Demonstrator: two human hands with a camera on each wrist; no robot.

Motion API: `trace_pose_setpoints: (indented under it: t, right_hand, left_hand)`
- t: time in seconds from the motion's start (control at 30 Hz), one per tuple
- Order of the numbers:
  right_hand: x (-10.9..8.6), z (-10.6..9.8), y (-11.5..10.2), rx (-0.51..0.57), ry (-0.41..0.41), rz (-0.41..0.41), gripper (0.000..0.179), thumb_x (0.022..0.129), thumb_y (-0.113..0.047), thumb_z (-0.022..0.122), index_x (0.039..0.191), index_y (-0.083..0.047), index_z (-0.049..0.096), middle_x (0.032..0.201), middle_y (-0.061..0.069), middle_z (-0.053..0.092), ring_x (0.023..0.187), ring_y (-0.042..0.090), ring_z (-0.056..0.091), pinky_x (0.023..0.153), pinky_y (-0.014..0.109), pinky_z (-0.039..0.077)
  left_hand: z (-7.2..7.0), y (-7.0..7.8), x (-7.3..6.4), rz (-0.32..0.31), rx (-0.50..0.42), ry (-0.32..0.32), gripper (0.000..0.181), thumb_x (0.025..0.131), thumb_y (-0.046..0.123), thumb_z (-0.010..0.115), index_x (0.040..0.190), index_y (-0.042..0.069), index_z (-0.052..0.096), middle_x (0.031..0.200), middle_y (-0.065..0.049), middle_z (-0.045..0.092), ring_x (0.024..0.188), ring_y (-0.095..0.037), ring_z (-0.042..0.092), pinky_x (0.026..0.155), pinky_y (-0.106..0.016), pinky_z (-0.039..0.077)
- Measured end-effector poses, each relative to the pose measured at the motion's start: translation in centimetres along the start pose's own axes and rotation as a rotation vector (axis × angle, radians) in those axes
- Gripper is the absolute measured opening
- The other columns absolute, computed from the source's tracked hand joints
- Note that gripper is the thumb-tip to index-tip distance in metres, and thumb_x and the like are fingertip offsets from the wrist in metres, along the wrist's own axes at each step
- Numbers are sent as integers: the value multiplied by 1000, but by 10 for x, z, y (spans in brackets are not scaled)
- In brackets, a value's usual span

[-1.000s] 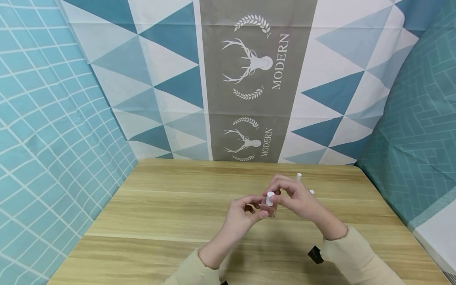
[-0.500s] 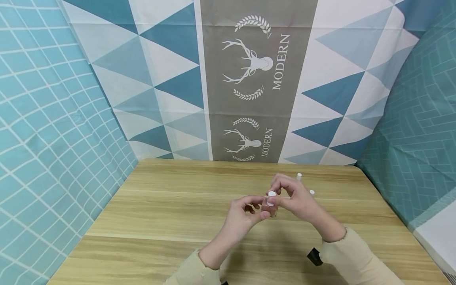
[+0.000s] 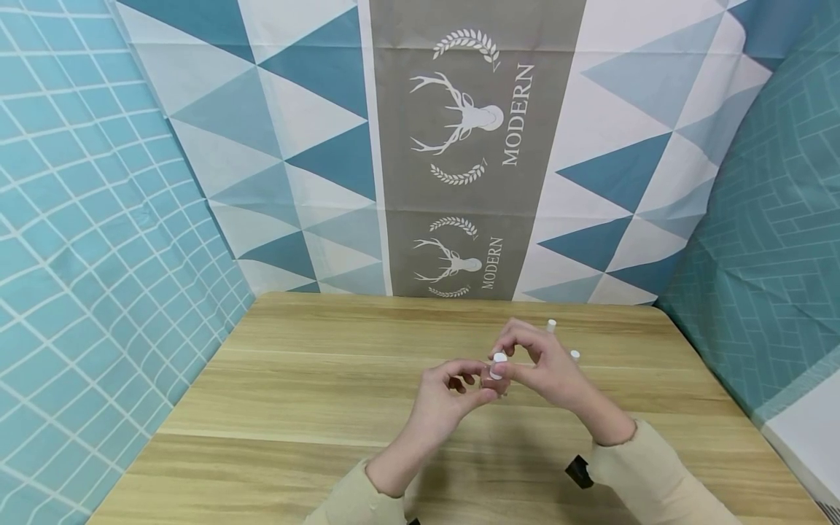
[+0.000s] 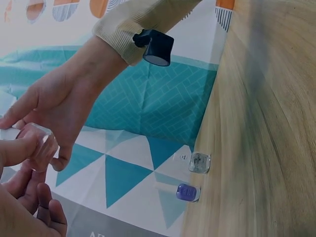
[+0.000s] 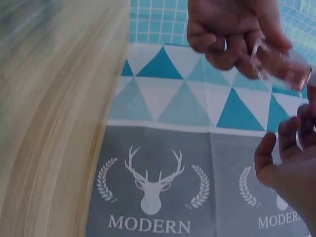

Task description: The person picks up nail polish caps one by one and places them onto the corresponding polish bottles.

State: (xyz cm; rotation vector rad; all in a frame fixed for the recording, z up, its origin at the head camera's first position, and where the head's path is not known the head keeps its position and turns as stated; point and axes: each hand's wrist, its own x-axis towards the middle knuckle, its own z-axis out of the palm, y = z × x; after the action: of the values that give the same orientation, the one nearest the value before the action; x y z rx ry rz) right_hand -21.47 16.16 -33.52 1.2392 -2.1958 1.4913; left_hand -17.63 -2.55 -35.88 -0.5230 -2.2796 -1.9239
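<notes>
Between both hands, raised over the wooden table (image 3: 315, 408), is a small clear nail polish bottle (image 5: 284, 66) with pinkish polish inside. My left hand (image 3: 442, 394) pinches its glass body between thumb and fingers. From the right, my right hand (image 3: 545, 368) grips the white cap (image 3: 499, 362) with thumb and fingertips. The cap sits at the bottle's neck, and the bottle leans slightly. In the left wrist view the fingers partly cover the glass.
Behind my right hand stand two more white-capped bottles. In the left wrist view one is a purple bottle (image 4: 187, 192), the other a greyish glittery bottle (image 4: 200, 163). A patterned cloth backdrop (image 3: 453, 175) rises at the table's far edge.
The bottle and its cap have tilted slightly, and my right fingers have shifted a little around the cap. My left hand keeps its hold, almost still.
</notes>
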Motion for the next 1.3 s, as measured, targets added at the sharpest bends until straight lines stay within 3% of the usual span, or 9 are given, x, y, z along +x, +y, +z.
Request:
trace_pose_setpoints:
  t: [0.1, 0.23, 0.37, 0.57, 0.7, 0.97, 1.13, 1.3]
  right_hand:
    - [-1, -5, 2, 7, -67, -26, 24, 85, 4, 64, 103, -12, 66, 91, -1, 57, 83, 12, 50, 75, 28, 45]
    - [-1, -10, 2, 16, -154, -54, 26, 89, 4, 58, 111, -9, 66, 97, -1, 58, 90, 14, 54, 77, 30, 47]
    - [-1, -12, 1, 22, -185, -37, 26, 89, 4, 57, 109, -11, 67, 98, -1, 59, 93, 14, 56, 77, 30, 48]
    - [-2, -10, -1, 11, -143, -1, 22, 89, 2, 60, 102, -11, 70, 93, 0, 60, 87, 13, 57, 70, 28, 51]
    - [-3, -8, -1, -9, -107, -32, 19, 89, 1, 61, 100, -9, 71, 88, 3, 60, 83, 11, 56, 66, 27, 51]
    - [-4, -2, -2, -74, -16, -124, 21, 83, 7, 64, 98, -6, 72, 86, 2, 60, 80, 11, 56, 69, 25, 49]
    - [-5, 0, -1, -109, 20, -129, 24, 80, 11, 65, 96, -6, 72, 84, -2, 60, 78, 9, 55, 68, 24, 48]
    - [-7, 2, 1, -122, 28, -127, 25, 79, 11, 66, 95, -7, 72, 85, -2, 60, 79, 9, 55, 67, 23, 47]
  left_hand:
    - [0, -14, 3, 32, 1, -21, 25, 75, 14, 79, 99, 11, 73, 91, -2, 70, 85, -22, 58, 70, -25, 46]
    - [-1, -13, 2, 21, -2, -46, 26, 78, 13, 77, 103, 11, 72, 92, -3, 69, 87, -19, 57, 72, -24, 46]
    - [-1, -14, 2, 43, 19, -71, 27, 80, 12, 74, 107, 8, 71, 92, -5, 68, 87, -17, 57, 74, -26, 47]
    - [-1, -13, 3, 44, 16, -85, 28, 80, 13, 74, 107, 8, 71, 94, -4, 69, 89, -25, 58, 74, -25, 47]
    - [0, -13, 3, 23, 19, -73, 28, 78, 18, 77, 105, 11, 72, 94, -1, 69, 89, -25, 58, 73, -25, 47]
    - [3, -13, 3, -8, 44, 28, 28, 72, 23, 82, 98, 17, 74, 91, 4, 69, 86, -22, 54, 73, -26, 42]
    - [6, -13, 3, 30, 69, 96, 29, 67, 22, 85, 94, 18, 75, 87, 5, 68, 80, -17, 52, 68, -23, 40]
    - [7, -12, 2, 62, 75, 119, 27, 65, 22, 87, 89, 17, 76, 83, 5, 68, 74, -13, 48, 62, -21, 38]
